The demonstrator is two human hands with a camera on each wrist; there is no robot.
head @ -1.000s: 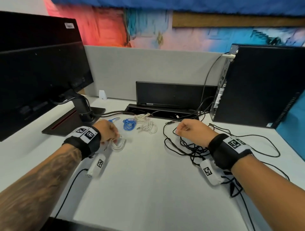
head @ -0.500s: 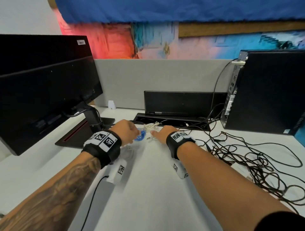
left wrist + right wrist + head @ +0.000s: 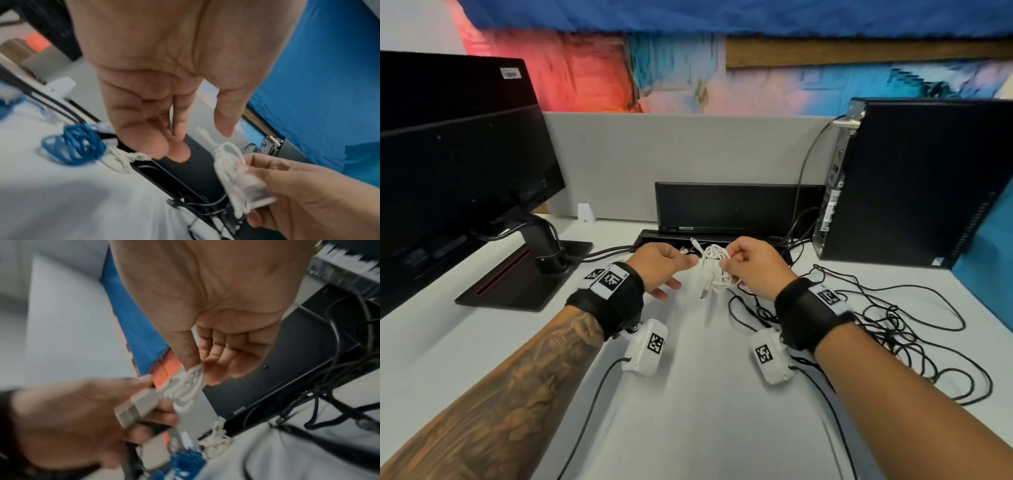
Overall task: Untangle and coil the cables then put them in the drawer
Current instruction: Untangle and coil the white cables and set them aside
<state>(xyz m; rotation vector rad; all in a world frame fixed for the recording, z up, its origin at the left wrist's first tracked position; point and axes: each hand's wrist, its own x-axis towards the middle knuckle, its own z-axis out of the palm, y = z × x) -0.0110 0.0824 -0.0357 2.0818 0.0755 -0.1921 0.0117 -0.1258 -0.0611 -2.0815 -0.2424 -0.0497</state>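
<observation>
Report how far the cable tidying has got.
Done: the blue cable lies bundled on the desk, another white bundle beside it. In hand: the right hand pinches a white cable coil; the left hand is open beside it. Left: the black cable tangle is loose, and no drawer is in view.

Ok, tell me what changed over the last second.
The right hand left the black cable tangle, crossed leftward and lifted the white cable bundle, which it now pinches above the desk. The left hand let go of its white coil and opened beside the bundle. The tangle stayed put.
</observation>
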